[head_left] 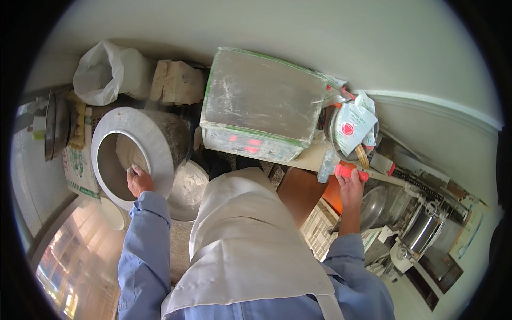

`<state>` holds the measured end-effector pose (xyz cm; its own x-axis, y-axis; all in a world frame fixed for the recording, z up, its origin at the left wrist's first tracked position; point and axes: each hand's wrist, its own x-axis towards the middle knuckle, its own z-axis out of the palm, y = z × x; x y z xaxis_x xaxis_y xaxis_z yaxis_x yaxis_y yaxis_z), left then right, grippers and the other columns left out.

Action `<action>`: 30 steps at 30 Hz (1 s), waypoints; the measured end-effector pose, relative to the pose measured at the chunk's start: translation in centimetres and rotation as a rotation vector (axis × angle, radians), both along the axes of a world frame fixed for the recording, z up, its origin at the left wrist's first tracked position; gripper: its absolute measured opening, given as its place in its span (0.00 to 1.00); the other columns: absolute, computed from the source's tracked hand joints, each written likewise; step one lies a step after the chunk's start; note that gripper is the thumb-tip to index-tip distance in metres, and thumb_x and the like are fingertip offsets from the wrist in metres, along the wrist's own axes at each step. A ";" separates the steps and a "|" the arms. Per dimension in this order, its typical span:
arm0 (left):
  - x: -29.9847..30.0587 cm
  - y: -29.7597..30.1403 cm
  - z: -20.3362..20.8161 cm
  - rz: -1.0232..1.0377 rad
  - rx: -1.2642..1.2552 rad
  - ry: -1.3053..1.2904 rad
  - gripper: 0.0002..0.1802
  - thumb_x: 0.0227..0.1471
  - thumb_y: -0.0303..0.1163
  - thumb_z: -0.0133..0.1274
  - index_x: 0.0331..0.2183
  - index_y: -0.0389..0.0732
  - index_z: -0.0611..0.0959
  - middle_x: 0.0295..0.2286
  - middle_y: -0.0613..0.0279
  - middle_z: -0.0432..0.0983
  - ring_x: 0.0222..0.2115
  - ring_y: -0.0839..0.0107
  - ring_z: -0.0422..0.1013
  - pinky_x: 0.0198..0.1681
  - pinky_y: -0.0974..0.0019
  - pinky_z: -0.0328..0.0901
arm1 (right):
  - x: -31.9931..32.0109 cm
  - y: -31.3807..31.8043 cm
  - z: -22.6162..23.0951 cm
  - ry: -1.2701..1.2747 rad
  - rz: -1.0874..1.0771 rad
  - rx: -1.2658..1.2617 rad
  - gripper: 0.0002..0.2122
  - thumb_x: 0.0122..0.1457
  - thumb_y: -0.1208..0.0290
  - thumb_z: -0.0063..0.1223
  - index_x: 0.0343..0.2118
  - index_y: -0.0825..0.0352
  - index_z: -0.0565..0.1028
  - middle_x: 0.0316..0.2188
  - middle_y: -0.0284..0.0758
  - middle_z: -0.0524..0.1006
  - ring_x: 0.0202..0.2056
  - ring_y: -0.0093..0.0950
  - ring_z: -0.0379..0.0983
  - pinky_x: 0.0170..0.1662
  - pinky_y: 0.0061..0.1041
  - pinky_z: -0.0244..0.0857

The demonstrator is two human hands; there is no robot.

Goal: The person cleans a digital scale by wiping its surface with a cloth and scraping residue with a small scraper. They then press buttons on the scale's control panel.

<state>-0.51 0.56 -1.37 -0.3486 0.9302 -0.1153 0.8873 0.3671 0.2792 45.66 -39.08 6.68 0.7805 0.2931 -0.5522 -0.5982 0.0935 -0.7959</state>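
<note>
My left hand [140, 180] is closed round the rim of a large, tilted metal drum [160, 136], its wide round mouth turned toward me. Pale powder coats part of the inside. Below the drum, a round basin [188, 184] holds white powder. On the other side, my right hand [351, 189] grips a red handle [352, 172]. A pale, shiny piece [327, 166] lies at the handle's left end; whether the two are joined I cannot tell. Just beyond this hand, a metal bowl [334, 136] holds white printed packets [354, 125].
A powder-dusted metal box [264, 98] with red lit displays stands in the middle. Behind the drum are a white plastic bag [101, 74] and a brown paper sack [178, 82]. A machine with a shiny roller [424, 226] stands at the right; stacked pans [56, 125] are far left.
</note>
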 end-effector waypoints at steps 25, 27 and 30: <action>-0.1 0.9 -0.3 -0.068 0.073 0.029 0.22 0.56 0.46 0.40 0.33 0.36 0.78 0.32 0.46 0.76 0.36 0.47 0.71 0.40 0.54 0.64 | 1.6 4.1 0.6 -1.304 0.325 -0.868 0.15 0.45 0.82 0.59 0.39 0.65 0.75 0.44 0.38 0.73 0.47 0.38 0.69 0.50 0.32 0.65; 0.1 0.9 -0.2 -0.072 0.080 0.052 0.22 0.56 0.46 0.40 0.33 0.36 0.78 0.32 0.46 0.76 0.36 0.47 0.71 0.40 0.54 0.64 | 1.4 3.8 -0.4 -1.359 0.399 -0.939 0.16 0.46 0.82 0.58 0.40 0.65 0.75 0.45 0.39 0.72 0.46 0.39 0.69 0.50 0.32 0.65; 0.2 1.1 0.2 -0.048 0.006 0.028 0.22 0.56 0.46 0.41 0.33 0.37 0.79 0.32 0.46 0.76 0.36 0.48 0.71 0.40 0.55 0.65 | 0.7 3.0 -2.0 -1.343 0.524 -1.053 0.17 0.47 0.82 0.57 0.43 0.64 0.74 0.47 0.39 0.70 0.46 0.40 0.69 0.49 0.33 0.65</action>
